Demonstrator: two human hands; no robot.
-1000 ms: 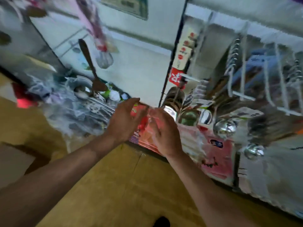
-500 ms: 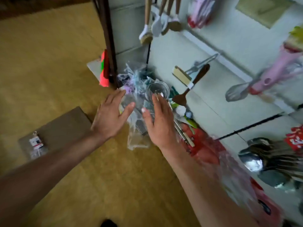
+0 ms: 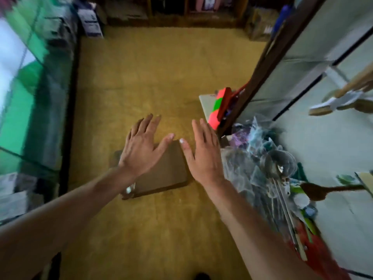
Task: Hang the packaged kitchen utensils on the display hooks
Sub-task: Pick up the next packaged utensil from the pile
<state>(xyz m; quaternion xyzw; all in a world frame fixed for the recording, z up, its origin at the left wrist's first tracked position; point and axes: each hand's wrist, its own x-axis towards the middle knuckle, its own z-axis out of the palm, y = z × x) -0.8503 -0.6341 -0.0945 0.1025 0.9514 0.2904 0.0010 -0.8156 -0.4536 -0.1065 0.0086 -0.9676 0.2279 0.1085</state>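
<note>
Both hands hover palm-down over the yellow floor with fingers spread, holding nothing. My left hand is above the near-left part of a flat brown cardboard piece. My right hand is just right of it. A heap of packaged kitchen utensils in clear plastic, with metal ladles and long handles, lies on the floor to the right of my right hand, against the white display panel. A brown wooden spoon and pale brushes hang on that panel.
A dark wooden post edges the panel, with a pink and green box at its foot. A green glass counter runs along the left. Boxes and shelves stand at the far end of the floor.
The view swung left, away from the hanging ladles and display rack. Both hands left the plastic packages and moved left, now hovering open above the cardboard on the floor.
</note>
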